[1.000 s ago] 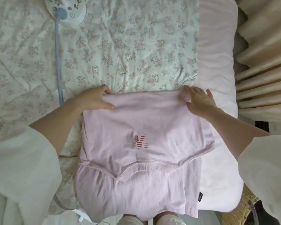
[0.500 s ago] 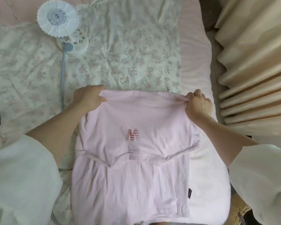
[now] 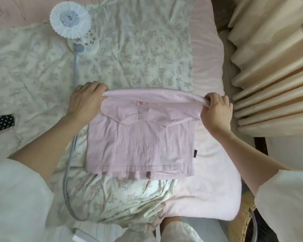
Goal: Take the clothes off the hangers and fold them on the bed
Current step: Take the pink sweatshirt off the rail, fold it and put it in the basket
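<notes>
A pale pink T-shirt [image 3: 140, 144] lies partly folded on the bed [image 3: 208, 189], hem toward me, neckline and a small red logo showing near its far fold. My left hand [image 3: 86, 100] grips the far left corner of the fold. My right hand [image 3: 217, 110] pinches the far right corner. Between them the far edge is lifted off the bed and curls over toward me. No hanger is in view.
A floral quilt [image 3: 129, 49] covers most of the bed. A white round lamp [image 3: 70, 21] on a base with a grey hose [image 3: 72, 154] lies at the left. A black dotted item [image 3: 0, 123] sits at the far left. Beige curtains [image 3: 273, 75] hang right.
Both hands closed on the far corners and lifted the far edge, folding it toward me. The logo is now nearly covered. My view rose and pulled back.
</notes>
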### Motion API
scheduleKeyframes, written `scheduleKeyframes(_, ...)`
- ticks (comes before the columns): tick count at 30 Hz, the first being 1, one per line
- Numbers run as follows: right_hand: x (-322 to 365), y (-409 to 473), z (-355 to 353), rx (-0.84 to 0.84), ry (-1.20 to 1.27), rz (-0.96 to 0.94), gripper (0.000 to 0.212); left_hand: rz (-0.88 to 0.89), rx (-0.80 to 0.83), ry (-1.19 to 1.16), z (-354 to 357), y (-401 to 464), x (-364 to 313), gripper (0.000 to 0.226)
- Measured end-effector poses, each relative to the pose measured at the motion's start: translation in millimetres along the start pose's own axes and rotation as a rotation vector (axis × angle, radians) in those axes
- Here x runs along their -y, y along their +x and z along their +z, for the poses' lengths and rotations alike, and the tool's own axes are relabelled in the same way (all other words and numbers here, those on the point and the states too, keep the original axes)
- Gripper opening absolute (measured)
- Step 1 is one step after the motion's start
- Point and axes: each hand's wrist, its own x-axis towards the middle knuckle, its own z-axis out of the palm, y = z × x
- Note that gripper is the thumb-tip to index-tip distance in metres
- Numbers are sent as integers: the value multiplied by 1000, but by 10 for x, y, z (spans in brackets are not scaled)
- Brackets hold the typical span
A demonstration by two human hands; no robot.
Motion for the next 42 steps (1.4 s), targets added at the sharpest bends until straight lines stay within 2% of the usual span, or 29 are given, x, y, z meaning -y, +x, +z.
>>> scheduleKeyframes(4,-116,-737,125,60,15,-31,19,143,71,24,100,-684,-7,24)
scheduleKeyframes(8,-220,-1404,268,276,2,-34,28,165,150,-3,307,-1314,-128,25)
scheduleKeyframes(13,-302,-1923,442,545,-43,28,32,82,318,-22,578,-1833,-229,28)
scheduleKeyframes(16,-300,-2025,488,745,-121,76,45,36,508,-25,681,-1920,-256,36)
scheduleKeyframes(18,-236,-2001,515,833,-147,132,49,-21,636,-65,724,-1881,-253,26)
scheduleKeyframes(19,-185,-1978,525,826,-140,166,47,-65,684,-97,734,-1835,-258,20)
scheduleKeyframes(20,-126,-1940,543,777,-120,193,44,-129,683,-151,745,-1777,-267,14)
scheduleKeyframes(22,21,-1833,587,632,-68,223,41,-286,571,-274,748,-1615,-298,8)
scheduleKeyframes(26,421,-1488,709,411,40,151,43,-564,136,-315,807,-1231,-210,16)
scheduleKeyframes(28,604,-1289,765,386,37,45,53,-677,13,-293,834,-1032,-107,24)
scheduleKeyframes(30,784,-1115,836,447,12,-71,59,-764,49,-304,871,-842,15,31)
scheduleKeyframes(33,996,-950,972,585,-42,-191,60,-791,186,-274,931,-650,151,35)
scheduleKeyframes(36,1128,-891,1095,665,-97,-213,58,-751,252,-202,959,-579,227,26)
scheduleKeyframes(38,1168,-881,1189,716,-122,-190,56,-748,254,-201,977,-572,293,21)
scheduleKeyframes(42,1114,-880,1254,748,-134,-163,55,-923,176,-421,964,-566,401,18)
